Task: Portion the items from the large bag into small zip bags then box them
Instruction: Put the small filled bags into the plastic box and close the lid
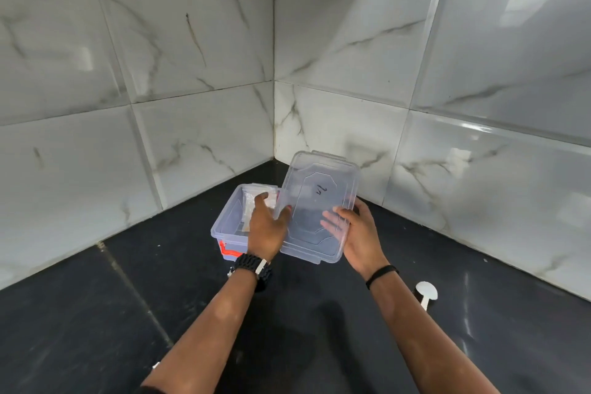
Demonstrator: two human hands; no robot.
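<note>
Zip bags (256, 201) lie in the box (224, 224); the lid (316, 211) tilts right of it; a spoon (426, 293) lies further right.

Tilted clear lid (319, 201) over open box (228, 221)

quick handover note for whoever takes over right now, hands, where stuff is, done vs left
Left hand: on the lid's left edge, over the open clear box.
Right hand: grips the clear lid, held tilted above the box's right side.
Small zip bags are already in the box on the black counter; white spoon lies to the right.
Done: bags boxed. Left: seat the lid, snap the orange latch.
</note>
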